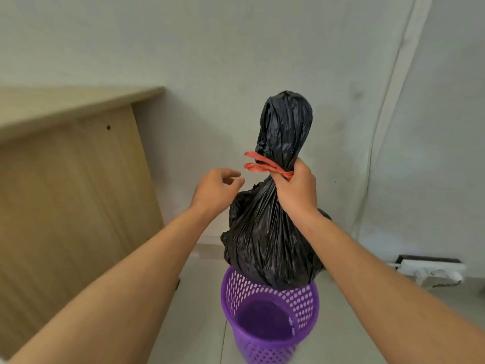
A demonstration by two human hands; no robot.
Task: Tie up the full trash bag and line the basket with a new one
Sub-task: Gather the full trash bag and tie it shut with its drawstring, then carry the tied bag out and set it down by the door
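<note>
The black trash bag (273, 232) is held up over the purple perforated basket (270, 319), its lower end at the far rim; whether it touches the rim cannot be told. The gathered neck is gripped by the right hand (296, 190), fingers curled tightly round it, and red drawstring loops (259, 164) stick out to the left just above that fist. The left hand (215, 190) is held just beside the bag, apart from it, fingers loosely curled and nothing held. The basket stands on the pale floor (199, 311) and appears unlined. A wooden cabinet (73, 179) is seen at left, and a white power strip (430, 270) lies by the wall at right.
</note>
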